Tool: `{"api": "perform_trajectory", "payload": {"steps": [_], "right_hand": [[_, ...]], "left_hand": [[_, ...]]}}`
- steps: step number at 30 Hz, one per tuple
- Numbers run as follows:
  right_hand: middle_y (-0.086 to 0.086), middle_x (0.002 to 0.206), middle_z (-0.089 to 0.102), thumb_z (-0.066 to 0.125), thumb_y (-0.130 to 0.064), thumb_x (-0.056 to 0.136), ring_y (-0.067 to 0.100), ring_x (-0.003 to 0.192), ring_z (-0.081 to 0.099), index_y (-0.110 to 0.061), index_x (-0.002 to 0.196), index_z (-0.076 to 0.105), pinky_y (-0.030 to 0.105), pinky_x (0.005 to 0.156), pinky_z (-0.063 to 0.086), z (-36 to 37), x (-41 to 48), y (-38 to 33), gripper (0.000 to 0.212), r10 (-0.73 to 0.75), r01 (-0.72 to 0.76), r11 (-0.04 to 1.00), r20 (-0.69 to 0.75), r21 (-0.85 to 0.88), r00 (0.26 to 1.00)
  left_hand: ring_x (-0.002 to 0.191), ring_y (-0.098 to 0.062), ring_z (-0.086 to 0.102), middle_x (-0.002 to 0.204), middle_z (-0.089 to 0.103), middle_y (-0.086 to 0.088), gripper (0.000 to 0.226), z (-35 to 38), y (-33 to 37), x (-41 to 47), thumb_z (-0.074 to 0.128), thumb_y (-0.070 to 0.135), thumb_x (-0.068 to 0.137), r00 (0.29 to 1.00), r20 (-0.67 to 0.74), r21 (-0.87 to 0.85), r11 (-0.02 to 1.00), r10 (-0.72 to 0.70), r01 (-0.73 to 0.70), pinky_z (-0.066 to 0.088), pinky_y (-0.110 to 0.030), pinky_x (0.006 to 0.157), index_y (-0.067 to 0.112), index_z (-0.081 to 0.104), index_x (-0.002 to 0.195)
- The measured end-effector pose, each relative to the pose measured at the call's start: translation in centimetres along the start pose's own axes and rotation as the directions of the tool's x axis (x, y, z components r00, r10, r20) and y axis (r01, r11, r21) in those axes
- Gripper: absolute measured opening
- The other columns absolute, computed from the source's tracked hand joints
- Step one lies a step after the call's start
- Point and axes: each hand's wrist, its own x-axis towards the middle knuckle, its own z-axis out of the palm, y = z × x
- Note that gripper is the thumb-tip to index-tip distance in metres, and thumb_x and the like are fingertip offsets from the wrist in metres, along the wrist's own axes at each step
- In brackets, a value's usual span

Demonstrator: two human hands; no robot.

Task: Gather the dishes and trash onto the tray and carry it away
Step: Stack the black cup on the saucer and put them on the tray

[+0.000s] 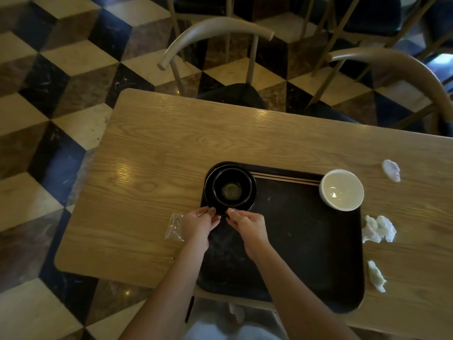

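A black tray (306,236) lies on the wooden table (159,155). In its far left corner sits a black bowl (231,187) stacked on a black plate (210,202). My left hand (199,220) and my right hand (247,224) both pinch the plate's near rim. A white bowl (342,190) stands on the tray's far right corner. Chopsticks (284,178) lie along the tray's far edge. Crumpled white napkins (378,229), (376,276) and another white scrap (391,170) lie on the table right of the tray. A clear plastic wrapper (175,227) lies left of my left hand.
Two wooden chairs (215,33), (397,67) with dark seats stand at the table's far side. The floor (61,77) has a cube-pattern tile. The table's left end is rounded, and its near edge is at my waist.
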Motion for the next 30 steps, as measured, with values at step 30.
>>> {"api": "perform_trajectory", "payload": {"steps": [30], "right_hand": [[0.000, 0.076, 0.075, 0.069, -0.039, 0.090, 0.014, 0.077, 0.071, -0.026, 0.085, 0.080, 0.034, 0.076, 0.057, 0.3, -1.7, -1.3, 0.018, -0.219, 0.188, 0.869, -0.015, -0.458, 0.976]], "left_hand": [[0.093, -0.021, 0.073, 0.100, 0.074, -0.006, 0.026, -3.1, 1.5, -0.9, 0.068, 0.011, 0.091, 0.947, 0.281, 0.414, 0.871, 0.156, -0.266, 0.060, -0.033, 0.082, 0.005, 0.069, 0.115]]}}
